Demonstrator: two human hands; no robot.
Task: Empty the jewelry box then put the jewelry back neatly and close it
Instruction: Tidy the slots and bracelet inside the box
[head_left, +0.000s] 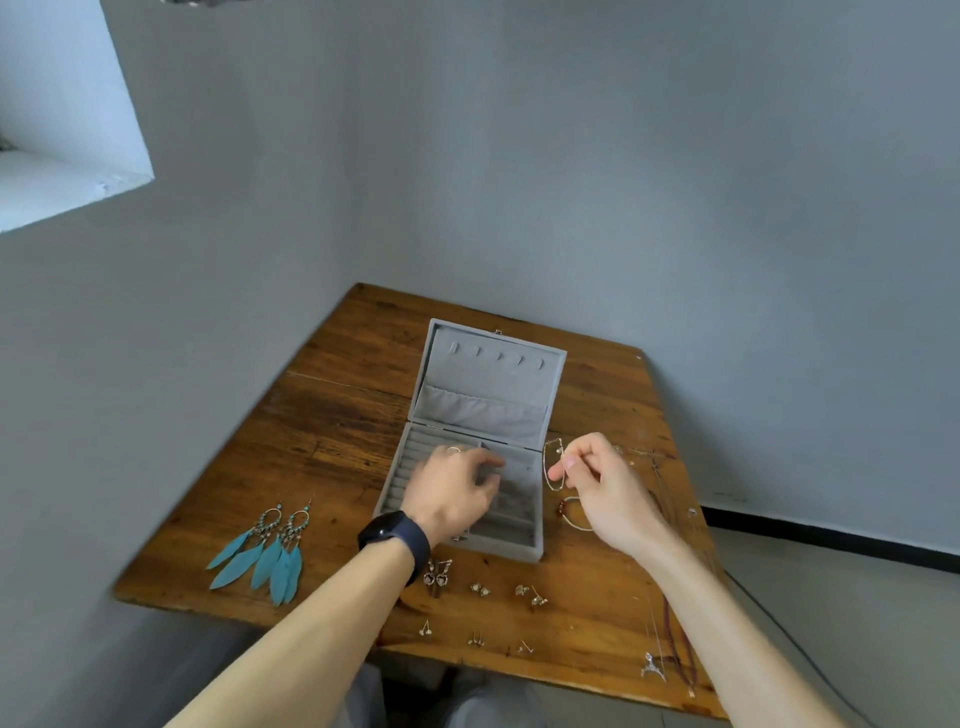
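A grey velvet jewelry box (511, 545) lies open on the wooden table (337, 415), its lid (488, 374) tilted back. My left hand (452, 488), a dark watch on its wrist, reaches into the box tray with curled fingers; whether it holds anything I cannot tell. Just right of the box, my right hand (602, 483) pinches a thin chain bracelet (551, 467) that dangles from my fingertips. Two teal feather earrings (265, 551) lie left of the box.
Several small stud and drop earrings (483, 590) lie in rows in front of the box. A beaded bracelet (571, 512) and thin necklaces (675, 639) lie along the table's right side. Grey walls close in behind and to the left.
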